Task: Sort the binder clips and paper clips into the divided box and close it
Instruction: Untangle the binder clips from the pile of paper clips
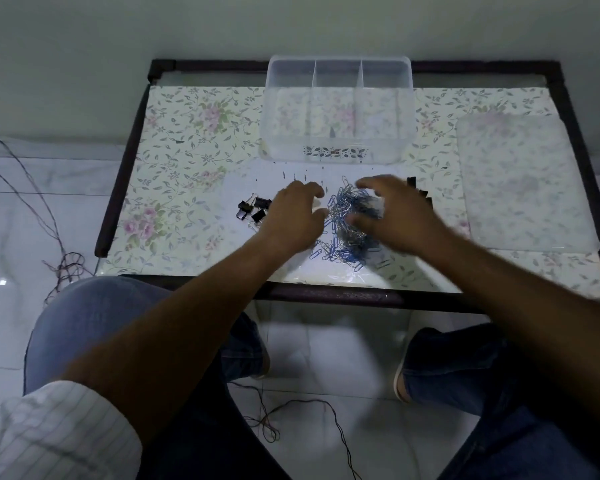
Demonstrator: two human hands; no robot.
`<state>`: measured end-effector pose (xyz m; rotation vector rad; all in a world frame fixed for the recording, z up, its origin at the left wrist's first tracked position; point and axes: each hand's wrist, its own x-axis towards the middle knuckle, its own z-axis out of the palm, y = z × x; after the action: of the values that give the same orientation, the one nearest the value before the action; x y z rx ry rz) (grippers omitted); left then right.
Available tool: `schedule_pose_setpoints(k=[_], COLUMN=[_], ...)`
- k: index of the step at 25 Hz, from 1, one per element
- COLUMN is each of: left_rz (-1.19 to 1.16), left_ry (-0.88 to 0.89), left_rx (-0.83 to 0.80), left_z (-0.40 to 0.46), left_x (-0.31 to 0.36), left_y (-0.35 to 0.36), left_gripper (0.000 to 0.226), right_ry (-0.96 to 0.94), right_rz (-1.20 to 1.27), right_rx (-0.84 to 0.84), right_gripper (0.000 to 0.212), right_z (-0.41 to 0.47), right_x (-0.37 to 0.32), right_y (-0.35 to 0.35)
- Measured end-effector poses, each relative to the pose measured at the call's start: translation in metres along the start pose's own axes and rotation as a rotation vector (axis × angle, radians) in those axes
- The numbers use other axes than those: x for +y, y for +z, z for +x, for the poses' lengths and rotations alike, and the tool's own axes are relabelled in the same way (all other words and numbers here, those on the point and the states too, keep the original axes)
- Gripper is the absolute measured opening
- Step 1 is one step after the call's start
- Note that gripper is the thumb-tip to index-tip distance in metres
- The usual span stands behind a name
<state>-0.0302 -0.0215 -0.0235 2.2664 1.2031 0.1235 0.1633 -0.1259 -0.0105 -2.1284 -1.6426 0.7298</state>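
A clear divided box (338,147) stands open at the back middle of the table, its compartments bare. In front of it lies a heap of blue and silver paper clips (347,223). My left hand (293,216) sits at the heap's left side with fingers curled loosely, and I cannot see anything held in it. My right hand (392,211) hovers over the heap's right side with fingers spread and bent; it is blurred. Black binder clips (252,209) lie left of my left hand. More black binder clips (420,190) show behind my right hand.
The clear lid (520,181) lies flat on the right of the floral table top (187,150). A dark frame edges the table. Wires trail on the tiled floor at the left and under the table. My knees are below the front edge.
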Motion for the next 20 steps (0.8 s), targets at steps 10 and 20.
schedule_pose_setpoints(k=[10,20], left_rz=[-0.212,-0.560], left_ry=[-0.121,-0.003], left_rx=[0.070,0.105], left_z=[-0.029,-0.005], left_x=[-0.001,0.011], left_y=[0.050,0.057], left_gripper=[0.077,0.070], right_ry=[-0.078,-0.375], right_rz=[-0.178,-0.211], right_rx=[0.141,0.111], right_gripper=[0.131,0.098], right_z=[-0.031,0.025], right_x=[0.019,0.015], right_y=[0.087,0.089])
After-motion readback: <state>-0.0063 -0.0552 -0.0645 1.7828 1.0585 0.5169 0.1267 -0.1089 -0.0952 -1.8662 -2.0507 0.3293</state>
